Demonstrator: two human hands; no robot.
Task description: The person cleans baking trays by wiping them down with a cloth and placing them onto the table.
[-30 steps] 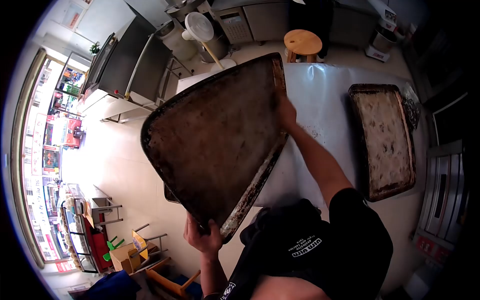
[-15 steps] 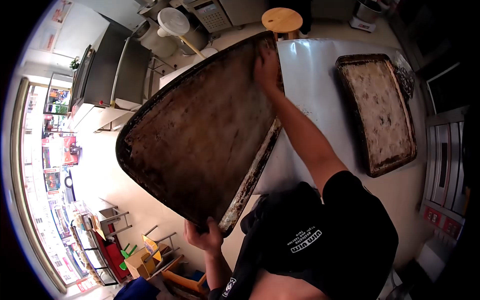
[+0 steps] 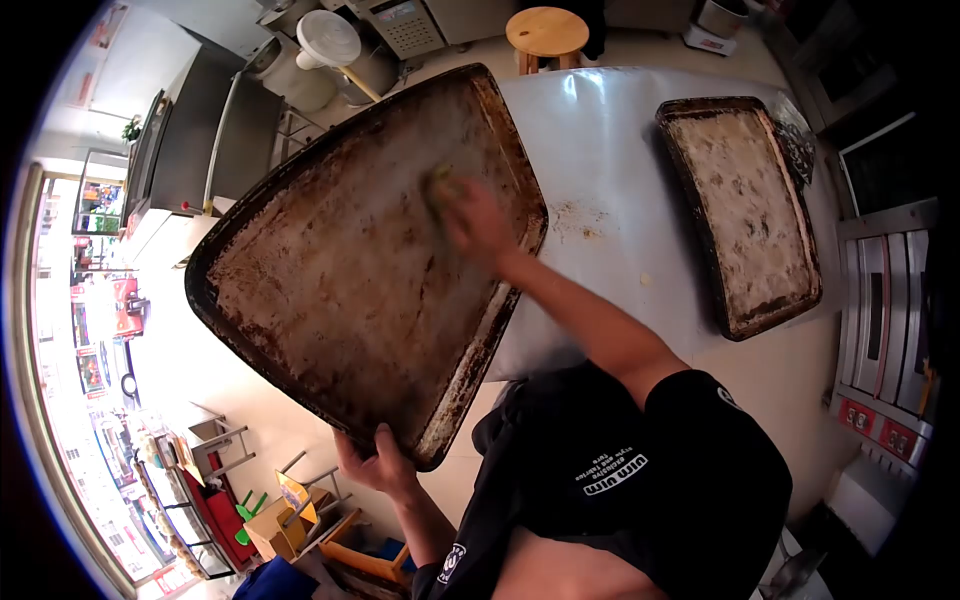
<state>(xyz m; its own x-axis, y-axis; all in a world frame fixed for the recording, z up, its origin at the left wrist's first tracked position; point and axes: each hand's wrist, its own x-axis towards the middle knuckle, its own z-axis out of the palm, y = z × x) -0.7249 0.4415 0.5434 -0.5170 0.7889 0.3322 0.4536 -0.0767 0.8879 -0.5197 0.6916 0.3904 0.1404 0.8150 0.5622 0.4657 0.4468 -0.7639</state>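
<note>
A large, stained baking tray [image 3: 340, 250] is held up at a slant, its worn inside facing me and its right part over the metal tabletop. My left hand [image 3: 378, 464] grips its near lower corner, thumb on the rim and the other fingers partly hidden underneath. Against the right part of the tray's inner surface, my right hand [image 3: 478, 222] presses a small greenish-yellow sponge [image 3: 436, 190]. Motion blurs that hand and the sponge, so its exact shape is unclear.
A second worn baking tray [image 3: 745, 215] lies on the metal table [image 3: 600, 150], near brown crumbs [image 3: 580, 219]. Behind the table stands a round wooden stool [image 3: 547, 32]. Ovens [image 3: 885, 310] line the right side; boxes and stools [image 3: 285, 515] crowd the lower left.
My right hand has come from the tray's far right edge onto its inner surface, and the sponge now shows. The tray has shifted left and tilted; my left hand still grips its corner.
</note>
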